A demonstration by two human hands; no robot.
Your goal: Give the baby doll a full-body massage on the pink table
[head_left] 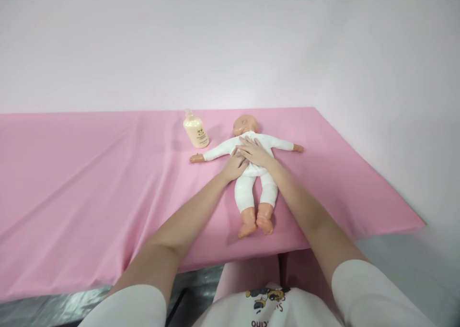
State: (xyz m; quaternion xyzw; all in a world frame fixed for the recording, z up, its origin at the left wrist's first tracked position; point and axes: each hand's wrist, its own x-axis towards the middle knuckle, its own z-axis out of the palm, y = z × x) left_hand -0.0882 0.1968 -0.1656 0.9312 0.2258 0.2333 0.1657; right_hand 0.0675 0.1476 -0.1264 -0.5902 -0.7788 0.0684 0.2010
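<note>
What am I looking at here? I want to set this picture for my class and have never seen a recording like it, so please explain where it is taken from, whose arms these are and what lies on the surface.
The single picture comes from a camera worn on a person's head, looking forward and down, so the two bare arms are that person's own. A pink cloth covers a table. On it a baby doll in a white suit lies on its back, arms spread. The left hand and right hand rest flat on its chest, fingers open, gripping nothing. A cream pump bottle stands beside the doll's head.
</note>
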